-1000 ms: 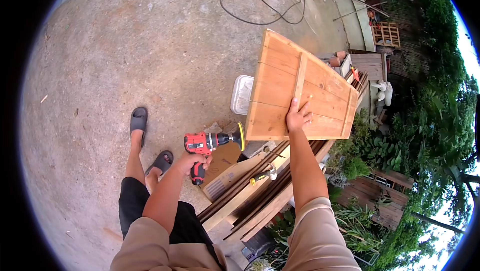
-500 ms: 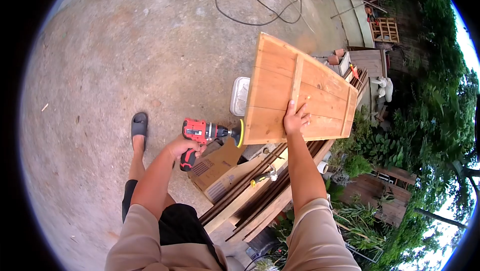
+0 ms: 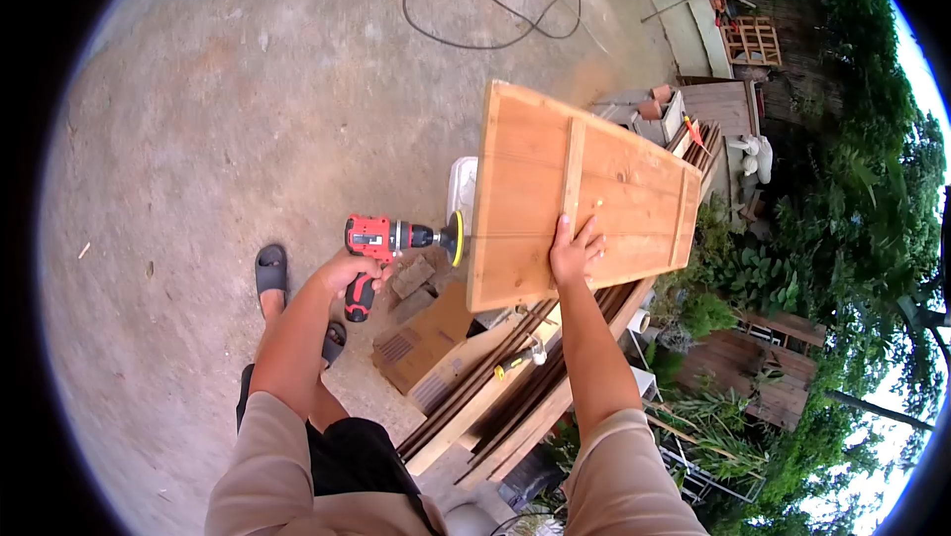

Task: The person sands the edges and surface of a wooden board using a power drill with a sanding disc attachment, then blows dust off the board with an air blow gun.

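Note:
My left hand is wrapped round the grip of a red and black cordless drill. A round pad with a yellow rim sits in its chuck, just off the near edge of a wooden panel. That panel is made of boards with cross battens and leans over a stack of timber. My right hand lies on the panel's face beside a batten, fingers spread. Below the panel, a hammer with a yellow and black handle rests on the timber.
Long boards are stacked beneath the panel. A flattened cardboard box and concrete blocks lie on the ground near my feet. A white tub is partly behind the panel. A black cable loops across the concrete floor.
The drill and its pad have shifted slightly left and up, and a small gap now shows beside the panel. In view, the panel has moved a little left; my right hand stays on it.

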A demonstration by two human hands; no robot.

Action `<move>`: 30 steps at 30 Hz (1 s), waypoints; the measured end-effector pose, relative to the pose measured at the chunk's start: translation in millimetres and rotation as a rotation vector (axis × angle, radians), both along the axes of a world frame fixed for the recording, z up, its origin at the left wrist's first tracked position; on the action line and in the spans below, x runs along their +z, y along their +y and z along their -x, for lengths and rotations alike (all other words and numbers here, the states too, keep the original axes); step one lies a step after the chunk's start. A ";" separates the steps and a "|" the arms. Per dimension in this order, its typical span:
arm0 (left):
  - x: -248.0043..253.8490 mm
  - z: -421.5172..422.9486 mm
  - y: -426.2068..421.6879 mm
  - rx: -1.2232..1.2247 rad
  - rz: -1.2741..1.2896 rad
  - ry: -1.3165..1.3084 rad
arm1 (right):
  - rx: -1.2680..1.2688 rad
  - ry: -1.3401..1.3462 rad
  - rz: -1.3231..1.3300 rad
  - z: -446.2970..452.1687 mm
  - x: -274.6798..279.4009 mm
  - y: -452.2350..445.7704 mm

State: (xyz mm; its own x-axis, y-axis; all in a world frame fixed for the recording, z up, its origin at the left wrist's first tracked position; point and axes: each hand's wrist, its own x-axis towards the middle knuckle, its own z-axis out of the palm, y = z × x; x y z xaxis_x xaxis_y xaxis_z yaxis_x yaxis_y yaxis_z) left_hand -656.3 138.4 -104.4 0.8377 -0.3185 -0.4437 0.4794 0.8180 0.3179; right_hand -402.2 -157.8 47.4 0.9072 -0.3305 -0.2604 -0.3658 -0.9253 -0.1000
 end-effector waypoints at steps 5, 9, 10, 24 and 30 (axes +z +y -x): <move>-5.8 -38.8 34.1 0.012 0.013 -0.016 | 0.001 0.009 0.010 -2.8 -0.8 -1.6; -26.6 -105.9 74.1 0.074 0.093 -0.046 | 0.007 -0.020 0.004 -4.3 -7.7 -7.6; -29.6 -122.7 83.2 0.092 0.112 -0.057 | 0.008 -0.020 0.003 -4.2 -7.4 -7.3; -64.4 -219.0 125.8 -0.114 0.295 -0.127 | 0.051 -0.035 0.010 -3.3 -12.2 -18.7; -72.4 -225.3 118.9 -0.128 0.320 -0.145 | 0.061 -0.023 0.005 -2.8 -11.5 -20.5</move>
State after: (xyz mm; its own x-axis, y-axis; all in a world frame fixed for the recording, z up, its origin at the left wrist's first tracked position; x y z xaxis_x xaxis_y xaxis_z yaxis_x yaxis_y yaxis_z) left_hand -431.0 257.3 -176.8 0.8292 -0.5278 -0.1841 0.5526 0.8235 0.1280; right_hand -399.4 -178.3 35.9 0.9314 -0.2753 -0.2381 -0.3061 -0.9464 -0.1031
